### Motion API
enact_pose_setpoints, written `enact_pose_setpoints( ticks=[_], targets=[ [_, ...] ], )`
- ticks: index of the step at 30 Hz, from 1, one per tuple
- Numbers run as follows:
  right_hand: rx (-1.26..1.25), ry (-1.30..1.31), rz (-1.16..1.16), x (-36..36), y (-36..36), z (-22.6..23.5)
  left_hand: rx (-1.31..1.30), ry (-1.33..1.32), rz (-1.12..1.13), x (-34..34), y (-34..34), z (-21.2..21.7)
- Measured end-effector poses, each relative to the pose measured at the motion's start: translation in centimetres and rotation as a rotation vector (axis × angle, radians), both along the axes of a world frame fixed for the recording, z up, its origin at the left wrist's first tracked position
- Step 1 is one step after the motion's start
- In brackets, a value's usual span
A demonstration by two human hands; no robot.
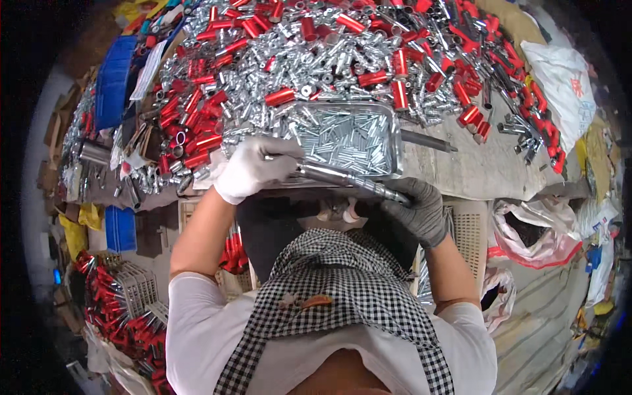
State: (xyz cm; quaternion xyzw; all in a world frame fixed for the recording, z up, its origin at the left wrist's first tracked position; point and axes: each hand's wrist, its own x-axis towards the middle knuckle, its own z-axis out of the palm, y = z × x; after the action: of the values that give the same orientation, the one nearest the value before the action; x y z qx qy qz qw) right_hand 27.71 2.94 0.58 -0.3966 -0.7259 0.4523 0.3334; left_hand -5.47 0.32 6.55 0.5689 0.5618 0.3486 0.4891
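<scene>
A shiny metal tube (349, 179) with stepped sections lies slantwise across the near edge of the table, its right end lower. My left hand (258, 168), in a white glove, is closed at the tube's left end; a small metal glint shows between its fingers. On the right end, my right hand (421, 209) in a grey glove has its fingers wrapped round the tube. Just beyond the tube stands a clear shallow tray (397, 135) holding many short silvery pins (349, 141).
A big heap of silvery metal fittings (316, 62) and red sleeves (281, 97) covers the far table. Right of the tray lies a dark rod (428, 141). Blue bin (115, 82) at left; white sacks (536, 227) at right; crates of red-handled parts (135, 289) low on the left.
</scene>
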Motion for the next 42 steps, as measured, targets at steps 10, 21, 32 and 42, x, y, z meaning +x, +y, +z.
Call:
enact_pose_setpoints(
  ticks=[10,21,32,42],
  targets=[
    [-0.087,-0.035,0.214,-1.9,-0.9,1.0,-0.129,-0.058,-0.062,1.8,-1.7,0.3],
    [-0.151,-0.027,0.222,-5.1,-1.4,0.3,0.581,0.335,-0.25,5.8,-1.1,-4.4],
    [-0.036,-0.119,0.101,-3.2,-0.1,0.1,0.073,1.075,-0.045,4.9,6.4,-5.2],
    [-0.156,-0.103,0.183,-3.2,-0.8,-0.4,0.37,0.06,-0.003,5.7,-0.1,-1.5]
  ],
)
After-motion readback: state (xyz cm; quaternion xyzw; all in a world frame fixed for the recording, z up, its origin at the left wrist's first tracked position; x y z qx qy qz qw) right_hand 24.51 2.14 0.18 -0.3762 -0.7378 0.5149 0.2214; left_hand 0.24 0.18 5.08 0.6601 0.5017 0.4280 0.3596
